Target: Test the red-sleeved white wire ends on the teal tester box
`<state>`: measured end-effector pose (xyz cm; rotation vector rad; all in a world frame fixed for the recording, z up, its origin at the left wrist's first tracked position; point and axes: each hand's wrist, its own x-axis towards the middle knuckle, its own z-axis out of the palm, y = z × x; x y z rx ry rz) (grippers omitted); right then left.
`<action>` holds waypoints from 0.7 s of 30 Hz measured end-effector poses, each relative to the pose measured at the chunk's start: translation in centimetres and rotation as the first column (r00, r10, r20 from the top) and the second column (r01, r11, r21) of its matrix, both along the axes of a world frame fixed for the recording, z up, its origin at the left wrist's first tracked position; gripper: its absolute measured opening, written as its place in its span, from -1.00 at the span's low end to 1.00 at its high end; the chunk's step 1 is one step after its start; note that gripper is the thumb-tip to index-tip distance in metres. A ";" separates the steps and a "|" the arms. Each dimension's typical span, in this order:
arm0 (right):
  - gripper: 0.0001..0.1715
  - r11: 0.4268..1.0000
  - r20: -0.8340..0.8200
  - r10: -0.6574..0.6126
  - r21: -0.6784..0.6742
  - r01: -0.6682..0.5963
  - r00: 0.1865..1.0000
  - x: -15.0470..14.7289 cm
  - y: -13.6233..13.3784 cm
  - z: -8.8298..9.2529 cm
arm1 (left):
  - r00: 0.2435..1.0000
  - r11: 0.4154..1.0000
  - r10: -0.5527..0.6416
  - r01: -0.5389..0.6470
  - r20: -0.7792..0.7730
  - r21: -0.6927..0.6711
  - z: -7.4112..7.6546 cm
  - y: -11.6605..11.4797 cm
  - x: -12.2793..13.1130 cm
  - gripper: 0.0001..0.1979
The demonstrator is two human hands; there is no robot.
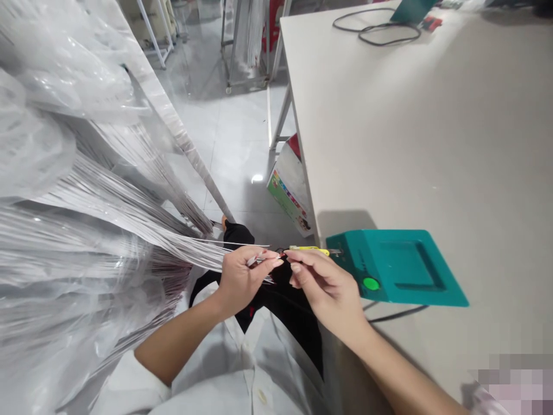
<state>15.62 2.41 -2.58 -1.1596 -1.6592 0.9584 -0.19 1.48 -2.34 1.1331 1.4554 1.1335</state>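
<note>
Thin white wires (168, 233) run in a long bundle from the left to my left hand (242, 279). That hand is closed, with thumb and forefinger pinching the wire ends. Close by, nearly fingertip to fingertip, my right hand (330, 291) is closed in a pinch at the wire tips; what lies between its fingers is too small to make out. Just beyond the right fingers, a yellow tool-like piece (311, 250) with a metal end sticks out from the teal device (389, 259). The device has a round green button (371, 283) and sits at the table's near edge.
More wires in clear plastic wrapping (56, 144) hang along a rail (185, 144) on the left. The pale table (410, 132) reaches far right, with a black cable (389, 34) at its back. A printed box (289, 190) stands beneath it; a wheeled rack (244, 52) is beyond.
</note>
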 end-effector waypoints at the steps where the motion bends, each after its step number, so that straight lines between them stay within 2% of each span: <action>1: -0.83 0.999 -0.044 0.007 -0.050 -0.009 0.999 -0.1 -0.1 0.1 | 1.000 1.000 0.002 -0.002 0.001 -0.007 -0.1 0.0 0.1 -0.88; 4: -0.82 0.993 -0.105 0.014 -0.115 -0.026 0.994 -0.2 -0.2 0.0 | 1.000 1.000 0.009 -0.008 0.015 -0.021 -0.3 0.0 0.3 -0.88; 10: -0.81 0.996 -0.088 0.022 -0.081 -0.029 0.996 -0.2 -0.3 -0.4 | 1.000 0.999 -0.009 0.009 0.021 -0.036 -0.6 0.0 0.8 -0.90; 14: -0.87 1.000 -0.060 -0.009 -0.022 0.008 0.998 -0.3 -0.2 -0.1 | 0.996 1.000 -0.011 0.011 -0.092 0.001 -0.4 -0.1 0.8 -0.93; 21: -0.91 0.999 0.008 -0.029 0.039 0.029 1.000 -0.5 0.1 0.1 | 0.945 0.984 0.043 0.017 -0.323 0.180 -0.8 -0.2 0.9 -0.88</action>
